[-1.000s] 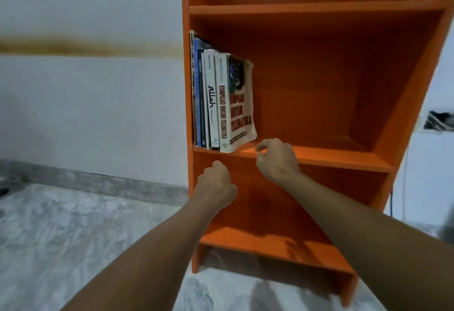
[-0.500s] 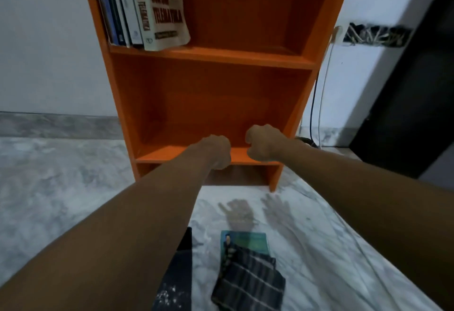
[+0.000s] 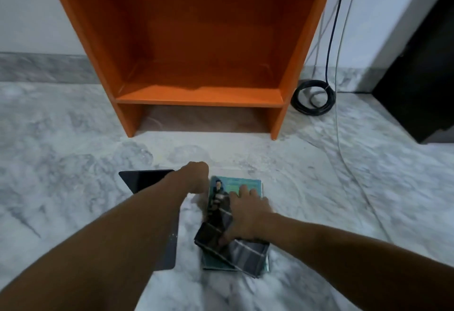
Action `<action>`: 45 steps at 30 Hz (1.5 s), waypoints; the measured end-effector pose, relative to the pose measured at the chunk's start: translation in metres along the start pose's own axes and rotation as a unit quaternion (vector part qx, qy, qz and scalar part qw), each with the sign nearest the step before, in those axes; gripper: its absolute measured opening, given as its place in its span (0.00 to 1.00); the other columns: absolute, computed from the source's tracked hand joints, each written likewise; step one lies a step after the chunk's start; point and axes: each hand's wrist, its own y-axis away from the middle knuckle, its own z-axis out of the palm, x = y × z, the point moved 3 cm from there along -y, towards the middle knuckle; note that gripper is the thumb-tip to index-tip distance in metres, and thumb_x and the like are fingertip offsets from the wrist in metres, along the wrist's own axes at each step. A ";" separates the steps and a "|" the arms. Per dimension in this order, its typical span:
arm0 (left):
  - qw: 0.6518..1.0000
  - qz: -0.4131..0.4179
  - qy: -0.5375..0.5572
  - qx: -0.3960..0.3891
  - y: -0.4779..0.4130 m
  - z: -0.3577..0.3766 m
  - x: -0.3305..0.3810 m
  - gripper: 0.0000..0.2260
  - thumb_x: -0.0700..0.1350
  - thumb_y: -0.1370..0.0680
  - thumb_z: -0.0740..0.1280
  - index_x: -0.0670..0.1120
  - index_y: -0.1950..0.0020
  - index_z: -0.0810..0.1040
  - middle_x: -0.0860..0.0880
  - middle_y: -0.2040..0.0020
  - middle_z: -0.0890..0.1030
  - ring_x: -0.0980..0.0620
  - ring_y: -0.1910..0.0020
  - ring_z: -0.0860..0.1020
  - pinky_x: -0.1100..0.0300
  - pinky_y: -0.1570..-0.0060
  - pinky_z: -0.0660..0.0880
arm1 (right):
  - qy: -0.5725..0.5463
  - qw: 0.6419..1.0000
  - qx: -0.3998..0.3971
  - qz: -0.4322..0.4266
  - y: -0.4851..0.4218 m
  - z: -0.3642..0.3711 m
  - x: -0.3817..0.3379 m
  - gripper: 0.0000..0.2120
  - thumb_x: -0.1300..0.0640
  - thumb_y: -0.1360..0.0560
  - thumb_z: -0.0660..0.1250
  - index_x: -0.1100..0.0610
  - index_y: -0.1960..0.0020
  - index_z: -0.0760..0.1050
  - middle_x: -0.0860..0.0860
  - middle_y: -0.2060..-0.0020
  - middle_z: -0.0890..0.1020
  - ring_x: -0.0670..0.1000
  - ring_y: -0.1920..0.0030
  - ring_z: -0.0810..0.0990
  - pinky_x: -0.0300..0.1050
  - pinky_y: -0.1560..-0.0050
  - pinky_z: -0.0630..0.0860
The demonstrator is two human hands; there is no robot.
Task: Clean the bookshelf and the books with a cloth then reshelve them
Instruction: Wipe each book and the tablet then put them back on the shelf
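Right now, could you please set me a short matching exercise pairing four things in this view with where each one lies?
Things: 1 striped cloth; 2 teal book; 3 dark book; 4 coiled cable.
Places: A beside the bookshelf's right foot; B left of the left hand; C on top of a book; D on the floor, under the cloth.
Pairs: 1-C; 2-D; 3-B; 4-A.

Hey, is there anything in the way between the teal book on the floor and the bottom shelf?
Nothing visible does: only bare floor lies between the teal book and the bookshelf. The striped cloth lies on the book under the right hand, and the coiled cable sits beside the shelf's right leg, off the path.
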 end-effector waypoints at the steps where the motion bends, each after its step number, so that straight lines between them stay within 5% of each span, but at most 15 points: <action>1: 0.999 -0.020 0.019 -0.016 0.003 0.006 -0.002 0.06 0.35 0.22 0.63 0.42 0.57 0.70 0.42 0.59 0.76 0.46 0.67 0.74 0.54 0.59 0.76 | -0.046 0.999 0.009 0.004 0.000 0.006 0.002 0.43 0.39 0.37 0.77 0.57 0.32 0.62 0.57 0.40 0.71 0.60 0.38 0.72 0.51 0.47 0.72; 5: 0.991 -0.052 0.107 -0.059 0.004 0.030 -0.006 0.07 0.38 0.23 0.66 0.33 0.55 0.78 0.37 0.58 0.83 0.42 0.64 0.84 0.50 0.58 0.83 | -0.149 0.988 -0.019 0.035 0.000 0.009 0.010 0.28 0.46 0.33 0.77 0.59 0.42 0.69 0.56 0.47 0.77 0.57 0.46 0.78 0.44 0.55 0.73; 9: 0.975 -0.069 0.204 -0.061 0.000 0.042 -0.003 0.14 0.44 0.22 0.67 0.34 0.60 0.78 0.37 0.65 0.83 0.41 0.66 0.84 0.51 0.63 0.83 | -0.182 0.972 0.064 0.131 -0.003 -0.009 0.030 0.24 0.48 0.27 0.69 0.59 0.36 0.70 0.59 0.39 0.75 0.60 0.41 0.75 0.49 0.43 0.75; 15: 0.982 -0.080 0.169 -0.033 0.000 0.043 0.005 0.11 0.40 0.24 0.66 0.40 0.65 0.71 0.46 0.74 0.78 0.49 0.68 0.83 0.62 0.75 0.74 | -0.288 0.936 0.094 0.180 -0.007 -0.009 0.028 0.17 0.56 0.26 0.69 0.61 0.40 0.73 0.58 0.44 0.80 0.58 0.44 0.80 0.46 0.47 0.77; 19: 0.978 -0.066 0.195 -0.042 -0.004 0.045 0.000 0.06 0.38 0.24 0.67 0.39 0.57 0.72 0.40 0.62 0.78 0.38 0.54 0.84 0.54 0.52 0.81 | -0.345 0.909 0.097 0.212 -0.006 -0.013 0.031 0.16 0.54 0.29 0.73 0.58 0.45 0.74 0.56 0.50 0.81 0.57 0.47 0.81 0.45 0.50 0.78; 23: 0.954 -0.100 0.272 -0.073 0.000 0.047 -0.007 0.10 0.37 0.21 0.65 0.36 0.42 0.69 0.34 0.47 0.77 0.35 0.51 0.83 0.44 0.50 0.81 | -0.456 0.866 0.092 0.184 -0.007 -0.016 0.034 0.13 0.60 0.31 0.74 0.58 0.50 0.74 0.55 0.55 0.80 0.56 0.54 0.81 0.46 0.53 0.81; 27: 0.923 -0.110 0.361 -0.078 0.004 0.034 -0.015 0.26 0.53 0.19 0.64 0.38 0.27 0.65 0.33 0.29 0.68 0.33 0.38 0.76 0.46 0.53 0.81 | -0.573 0.806 0.088 0.119 -0.001 -0.033 0.038 0.13 0.68 0.31 0.74 0.58 0.50 0.78 0.57 0.55 0.83 0.54 0.59 0.83 0.44 0.64 0.80; 31: 0.869 -0.044 0.487 -0.075 0.003 -0.002 -0.016 0.30 0.66 0.24 0.62 0.41 0.39 0.76 0.39 0.44 0.80 0.40 0.48 0.80 0.48 0.49 0.79 | -0.652 0.742 0.134 0.071 0.015 -0.074 0.050 0.15 0.71 0.31 0.73 0.60 0.47 0.80 0.57 0.55 0.85 0.54 0.60 0.85 0.45 0.63 0.81; 34: 0.780 0.084 0.613 -0.096 0.006 -0.039 0.006 0.24 0.61 0.23 0.64 0.42 0.41 0.78 0.41 0.47 0.83 0.42 0.50 0.82 0.48 0.46 0.78 | -0.701 0.701 0.124 0.032 0.029 -0.099 0.060 0.16 0.71 0.30 0.72 0.60 0.44 0.79 0.58 0.53 0.86 0.57 0.57 0.86 0.49 0.63 0.82; 37: 0.714 0.135 0.682 -0.086 0.016 -0.065 0.027 0.18 0.56 0.21 0.64 0.40 0.49 0.77 0.43 0.57 0.80 0.44 0.61 0.81 0.52 0.57 0.79 | -0.709 0.697 0.105 0.011 0.042 -0.118 0.063 0.14 0.69 0.28 0.71 0.62 0.43 0.79 0.58 0.53 0.85 0.58 0.56 0.85 0.50 0.60 0.81; 42: 0.686 0.164 0.707 -0.053 0.032 -0.086 0.040 0.22 0.61 0.21 0.63 0.41 0.44 0.76 0.41 0.53 0.79 0.41 0.56 0.80 0.47 0.49 0.76 | -0.673 0.724 0.151 -0.020 0.056 -0.140 0.065 0.08 0.69 0.27 0.70 0.58 0.52 0.78 0.53 0.64 0.85 0.54 0.62 0.84 0.50 0.59 0.80; 45: 0.682 0.151 0.715 -0.033 0.041 -0.096 0.038 0.24 0.61 0.20 0.59 0.41 0.46 0.80 0.40 0.51 0.82 0.41 0.54 0.81 0.47 0.49 0.77 | -0.661 0.726 0.184 -0.046 0.057 -0.149 0.060 0.12 0.71 0.28 0.71 0.55 0.52 0.78 0.54 0.59 0.85 0.54 0.59 0.84 0.51 0.58 0.80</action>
